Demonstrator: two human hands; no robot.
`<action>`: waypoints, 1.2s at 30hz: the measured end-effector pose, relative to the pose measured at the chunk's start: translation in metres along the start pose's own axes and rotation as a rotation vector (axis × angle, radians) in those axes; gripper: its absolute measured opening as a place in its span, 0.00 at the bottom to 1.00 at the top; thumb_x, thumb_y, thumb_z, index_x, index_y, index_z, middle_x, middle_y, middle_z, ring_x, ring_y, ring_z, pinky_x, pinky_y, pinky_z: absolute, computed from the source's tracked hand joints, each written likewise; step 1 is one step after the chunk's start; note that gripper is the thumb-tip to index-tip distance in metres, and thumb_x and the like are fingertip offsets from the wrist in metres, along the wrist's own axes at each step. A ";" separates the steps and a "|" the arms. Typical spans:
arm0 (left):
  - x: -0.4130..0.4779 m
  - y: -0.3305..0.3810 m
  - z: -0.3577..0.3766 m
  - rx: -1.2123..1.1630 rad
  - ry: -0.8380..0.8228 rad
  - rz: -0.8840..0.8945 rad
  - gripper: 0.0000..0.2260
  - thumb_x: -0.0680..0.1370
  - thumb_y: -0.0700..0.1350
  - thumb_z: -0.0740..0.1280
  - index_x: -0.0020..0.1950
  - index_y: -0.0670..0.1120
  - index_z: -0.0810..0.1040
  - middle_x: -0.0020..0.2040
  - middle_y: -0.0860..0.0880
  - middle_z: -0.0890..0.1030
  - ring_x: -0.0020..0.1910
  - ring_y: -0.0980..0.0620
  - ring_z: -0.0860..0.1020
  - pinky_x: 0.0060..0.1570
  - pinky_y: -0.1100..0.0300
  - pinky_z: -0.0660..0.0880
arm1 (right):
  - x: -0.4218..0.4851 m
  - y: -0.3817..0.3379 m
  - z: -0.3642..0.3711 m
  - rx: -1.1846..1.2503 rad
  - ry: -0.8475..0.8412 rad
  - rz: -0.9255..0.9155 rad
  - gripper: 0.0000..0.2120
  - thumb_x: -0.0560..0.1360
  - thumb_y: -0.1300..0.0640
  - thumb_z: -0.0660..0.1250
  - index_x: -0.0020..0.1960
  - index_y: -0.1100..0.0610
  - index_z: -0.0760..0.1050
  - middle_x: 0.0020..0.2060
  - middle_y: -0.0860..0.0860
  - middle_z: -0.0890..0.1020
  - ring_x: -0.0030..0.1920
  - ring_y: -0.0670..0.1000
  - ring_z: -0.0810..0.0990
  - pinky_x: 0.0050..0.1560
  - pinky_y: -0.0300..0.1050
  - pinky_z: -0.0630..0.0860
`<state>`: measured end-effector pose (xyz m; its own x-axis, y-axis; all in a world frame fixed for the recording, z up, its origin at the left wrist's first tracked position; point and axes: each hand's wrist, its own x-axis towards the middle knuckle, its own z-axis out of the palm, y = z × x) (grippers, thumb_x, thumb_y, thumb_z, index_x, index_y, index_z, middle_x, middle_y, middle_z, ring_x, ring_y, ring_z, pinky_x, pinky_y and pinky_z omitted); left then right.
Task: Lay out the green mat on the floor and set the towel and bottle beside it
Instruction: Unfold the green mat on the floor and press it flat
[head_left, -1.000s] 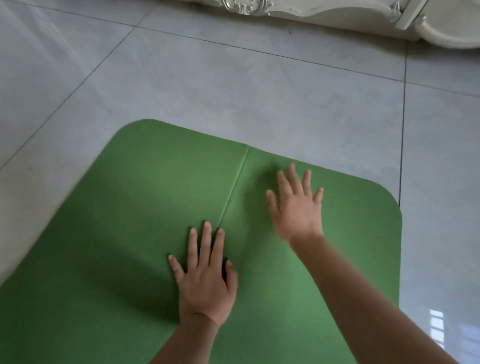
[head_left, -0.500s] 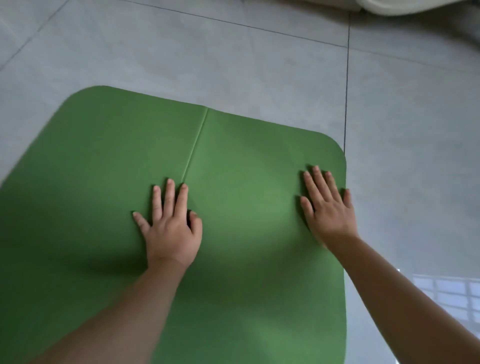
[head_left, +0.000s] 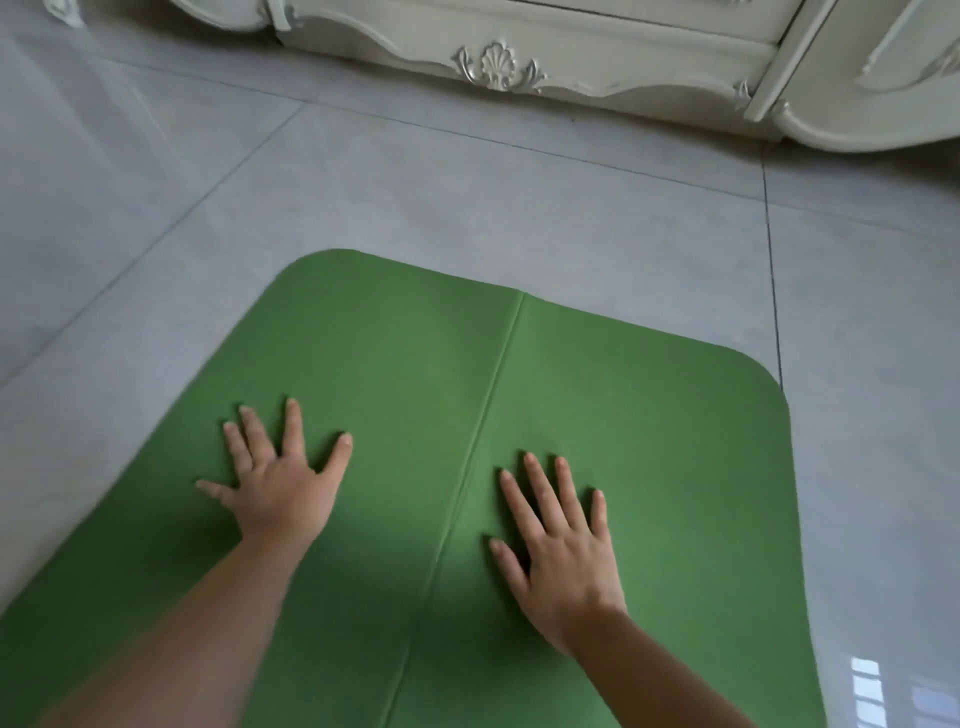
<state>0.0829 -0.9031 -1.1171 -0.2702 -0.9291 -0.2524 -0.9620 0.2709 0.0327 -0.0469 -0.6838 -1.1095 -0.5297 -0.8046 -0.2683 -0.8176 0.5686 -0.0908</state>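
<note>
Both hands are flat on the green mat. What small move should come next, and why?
Probably lift both hands and fetch the towel: the green mat lies spread on the floor, the left hand and right hand rest flat either side of its crease, and no towel or bottle shows.

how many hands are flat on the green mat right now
2. The left hand lies spread on the flat green mat with rounded corners, left of its centre crease. The right hand lies flat just right of that crease. Neither is hidden.

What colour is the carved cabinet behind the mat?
Cream white cabinet, clearest in the head view.
</note>
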 end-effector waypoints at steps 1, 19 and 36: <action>0.005 -0.009 0.000 0.006 -0.003 -0.028 0.33 0.75 0.68 0.43 0.77 0.57 0.41 0.78 0.46 0.39 0.76 0.45 0.40 0.69 0.32 0.47 | 0.018 -0.008 -0.002 0.017 -0.009 -0.026 0.30 0.75 0.37 0.35 0.73 0.45 0.34 0.75 0.48 0.39 0.74 0.57 0.36 0.70 0.61 0.40; 0.010 -0.010 0.007 -0.057 -0.037 0.023 0.27 0.78 0.58 0.41 0.76 0.57 0.37 0.70 0.47 0.26 0.70 0.44 0.27 0.69 0.35 0.40 | 0.208 -0.016 -0.043 0.004 0.018 -0.047 0.29 0.74 0.36 0.33 0.72 0.38 0.32 0.74 0.40 0.35 0.73 0.45 0.33 0.73 0.56 0.39; 0.011 -0.005 -0.008 -0.068 -0.029 0.037 0.30 0.73 0.54 0.44 0.74 0.52 0.63 0.77 0.43 0.51 0.75 0.39 0.48 0.65 0.30 0.53 | 0.280 -0.192 -0.044 0.025 -0.013 -0.374 0.28 0.79 0.39 0.42 0.76 0.44 0.37 0.75 0.42 0.37 0.76 0.50 0.37 0.72 0.61 0.39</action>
<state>0.0847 -0.9163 -1.1121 -0.3052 -0.9110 -0.2774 -0.9521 0.2860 0.1083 -0.0484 -1.0259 -1.1252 -0.1924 -0.9554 -0.2242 -0.9481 0.2399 -0.2087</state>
